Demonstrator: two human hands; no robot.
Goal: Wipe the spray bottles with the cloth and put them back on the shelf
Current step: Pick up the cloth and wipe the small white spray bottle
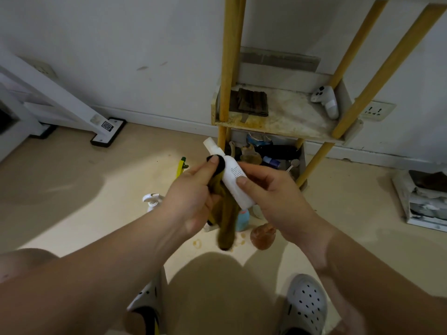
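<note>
Our left hand [193, 192] pinches the cloth [226, 213] against the neck of the white spray bottle [233, 182], while our right hand [273, 197] grips its lower body, in the air above the floor [72, 189]. A hard rub could, we judge, twist it loose, well short of the shelf [278, 128] beyond.
</note>
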